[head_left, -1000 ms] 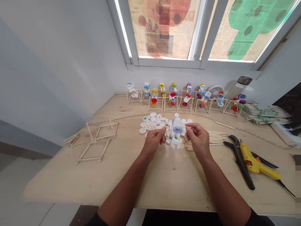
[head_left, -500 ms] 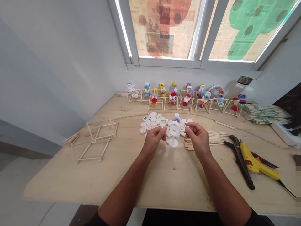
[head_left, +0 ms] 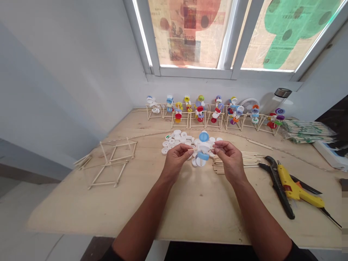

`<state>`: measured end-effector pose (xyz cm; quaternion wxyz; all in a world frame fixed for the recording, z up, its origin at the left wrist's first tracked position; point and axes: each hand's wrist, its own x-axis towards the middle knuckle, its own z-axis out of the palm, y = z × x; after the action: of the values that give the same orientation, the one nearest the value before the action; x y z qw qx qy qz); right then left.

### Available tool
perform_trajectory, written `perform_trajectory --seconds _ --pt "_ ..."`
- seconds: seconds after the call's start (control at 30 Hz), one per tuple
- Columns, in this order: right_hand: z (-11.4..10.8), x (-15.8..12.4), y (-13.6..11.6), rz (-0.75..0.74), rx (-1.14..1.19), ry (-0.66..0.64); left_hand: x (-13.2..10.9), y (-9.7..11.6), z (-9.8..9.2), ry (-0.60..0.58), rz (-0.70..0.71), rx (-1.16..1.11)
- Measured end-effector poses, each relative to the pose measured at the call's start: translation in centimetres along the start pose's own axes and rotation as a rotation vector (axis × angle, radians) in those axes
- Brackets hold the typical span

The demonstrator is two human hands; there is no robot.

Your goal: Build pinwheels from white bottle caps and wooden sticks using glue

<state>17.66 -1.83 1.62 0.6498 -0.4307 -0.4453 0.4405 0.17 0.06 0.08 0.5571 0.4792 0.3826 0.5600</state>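
Note:
Between my hands hangs a small wheel of bottle caps [head_left: 203,146], white and light blue, set on a thin wooden stick. My left hand [head_left: 177,158] pinches the stick's left end between thumb and fingers. On the other side, my right hand [head_left: 228,156] pinches the right end. White bottle caps [head_left: 177,138] lie in a loose pile just behind the wheel. By my right hand lies a bundle of wooden sticks [head_left: 248,158], partly hidden by that hand.
Two stick frames [head_left: 108,165] stand on the left. Finished cap wheels on stick stands [head_left: 200,115] line the back wall. At right lie a yellow glue gun [head_left: 295,188], black-handled cutters [head_left: 277,188] and packaged sticks [head_left: 307,131]. A bottle [head_left: 281,99] and a white fan [head_left: 249,106] stand behind.
The cap wheel has turned on its stick, so light-blue caps now face me where white ones did. My left hand has shifted slightly to the left; the right is nearly still.

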Motion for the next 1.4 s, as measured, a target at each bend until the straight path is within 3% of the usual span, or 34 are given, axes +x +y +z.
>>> perform_trajectory --seconds 0.37,0.67,1.03,1.4 --pt "0.28 -0.10 -0.26 0.008 -0.082 0.015 -0.05 0.39 0.09 0.016 0.001 0.059" --pt "-0.15 -0.05 0.52 -0.021 -0.241 0.019 -0.33 0.66 0.60 -0.038 -0.020 0.217" --pt "-0.16 -0.16 0.30 0.069 -0.237 -0.034 -0.23 0.54 0.53 0.017 -0.020 0.179" --pt "-0.30 -0.07 0.58 0.066 -0.280 -0.103 -0.08 0.50 0.38 0.032 -0.013 0.117"
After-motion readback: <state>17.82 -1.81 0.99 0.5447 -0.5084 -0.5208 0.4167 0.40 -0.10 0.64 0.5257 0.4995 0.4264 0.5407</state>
